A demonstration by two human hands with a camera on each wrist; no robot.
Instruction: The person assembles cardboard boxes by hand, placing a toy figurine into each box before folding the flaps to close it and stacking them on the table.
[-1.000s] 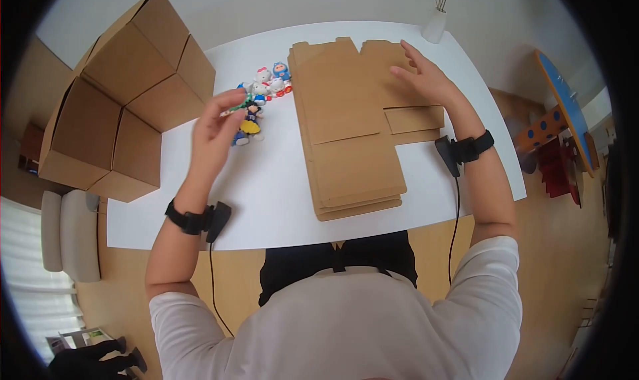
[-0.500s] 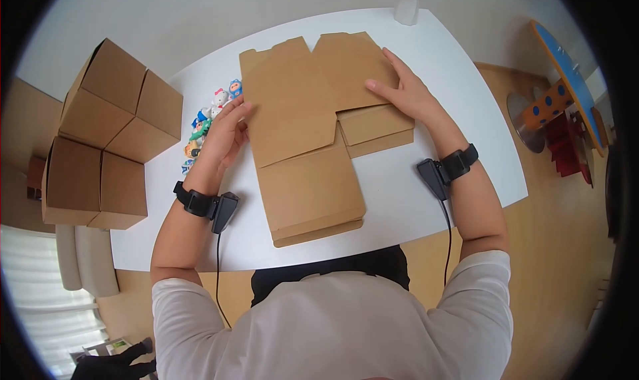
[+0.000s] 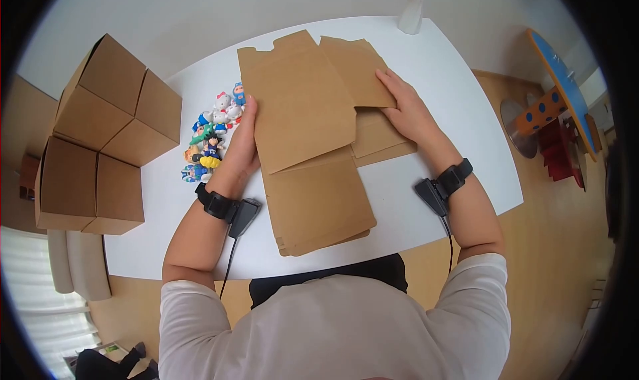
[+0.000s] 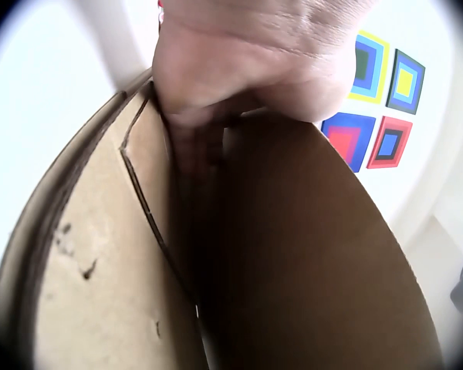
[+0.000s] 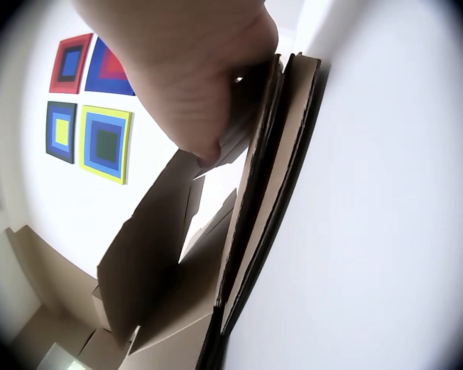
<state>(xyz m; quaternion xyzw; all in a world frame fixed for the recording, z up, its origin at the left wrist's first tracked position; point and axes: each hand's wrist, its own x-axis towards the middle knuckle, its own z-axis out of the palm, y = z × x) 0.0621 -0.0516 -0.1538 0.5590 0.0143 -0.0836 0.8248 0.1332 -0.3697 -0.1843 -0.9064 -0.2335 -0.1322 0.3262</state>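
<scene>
A flattened cardboard box (image 3: pixel 299 94) lies uppermost on a stack of flat cardboard (image 5: pixel 285 177) on the white table. Its upper panels are lifted and tilted, leaving a dark gap over the layers below. My left hand (image 3: pixel 243 144) grips the left edge, thumb up along it; in the left wrist view its fingers reach into the gap under the raised panel (image 4: pixel 293 231). On the right side, my right hand (image 3: pixel 411 112) holds the edge of the upper right panel (image 3: pixel 359 70), with the thumb against the raised cardboard in the right wrist view and the other fingers partly hidden.
Several small toy figures (image 3: pixel 212 140) cluster left of the cardboard, close beyond my left hand. Assembled brown boxes (image 3: pixel 100 114) stand stacked at the table's left side. A white vase (image 3: pixel 411 15) stands at the far right corner. Cables hang from both wrist cameras.
Both hands have come from above the table onto the cardboard's edges. The stack appears further left in view, and the uppermost box's panels have lifted and shifted right over the layers beneath.
</scene>
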